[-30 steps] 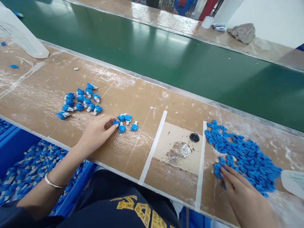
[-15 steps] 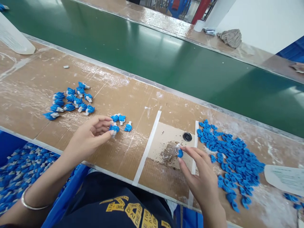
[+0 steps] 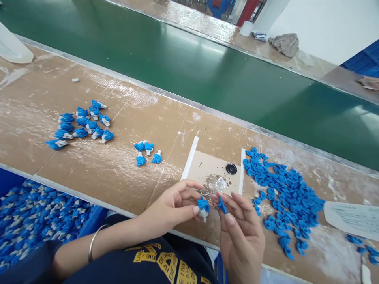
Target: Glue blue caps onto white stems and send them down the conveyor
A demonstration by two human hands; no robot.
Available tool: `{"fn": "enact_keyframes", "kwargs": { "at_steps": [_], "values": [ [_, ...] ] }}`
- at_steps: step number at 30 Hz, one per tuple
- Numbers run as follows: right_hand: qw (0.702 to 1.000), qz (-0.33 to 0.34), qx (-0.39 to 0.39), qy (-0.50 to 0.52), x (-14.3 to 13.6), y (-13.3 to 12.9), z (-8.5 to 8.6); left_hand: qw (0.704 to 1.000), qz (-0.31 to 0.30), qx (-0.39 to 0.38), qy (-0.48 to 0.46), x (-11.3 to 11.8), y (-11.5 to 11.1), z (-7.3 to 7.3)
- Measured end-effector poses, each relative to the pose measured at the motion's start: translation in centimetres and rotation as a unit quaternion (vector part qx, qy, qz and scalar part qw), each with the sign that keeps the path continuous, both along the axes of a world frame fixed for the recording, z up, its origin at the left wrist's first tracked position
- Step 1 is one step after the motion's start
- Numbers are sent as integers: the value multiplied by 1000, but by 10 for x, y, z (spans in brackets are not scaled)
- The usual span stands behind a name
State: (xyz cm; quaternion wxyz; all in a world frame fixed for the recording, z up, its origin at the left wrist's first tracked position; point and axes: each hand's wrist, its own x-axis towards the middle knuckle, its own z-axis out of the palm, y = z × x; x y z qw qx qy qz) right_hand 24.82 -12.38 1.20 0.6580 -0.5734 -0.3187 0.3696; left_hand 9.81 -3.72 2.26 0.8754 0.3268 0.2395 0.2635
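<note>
Blue-and-white piece point(image 3: 203, 204), green belt point(image 3: 177, 59)

Yellow "LIVE", "DIE" on dark shirt point(image 3: 161, 258).

Head-worn view (fairly near), forward and down over table point(image 3: 166, 122).

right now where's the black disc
In the head view, the black disc lies right of centre on the pale sheet, just left of the white tape strip beside the pile of blue pieces.
</note>
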Motion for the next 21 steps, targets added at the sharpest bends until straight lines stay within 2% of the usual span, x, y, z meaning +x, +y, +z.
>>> {"fn": "enact_keyframes", "kwargs": {
  "at_steps": [5,11,14,17,19,21],
  "values": [
    [1000,15,-4,8,-7,-4,1,1000,0,-9,-9,4,-2,-1],
    [992,33,12,-119,-9,-8,0,1000,10,-5,20,2,-1,3],
    [965,47,26,-256,-11,-7,-5,999,10,3,42,2,0,3],
    [915,72,73,-390,-15,-3,-7,997,0,8,76,1,-2,-1],
    [896,101,92,-423,-16,-2,-5,995,-8,5,97,1,-4,-4],
    [890,138,86,-426,-12,-3,-3,993,-16,7,113,-1,-4,-5]
  ]
}}
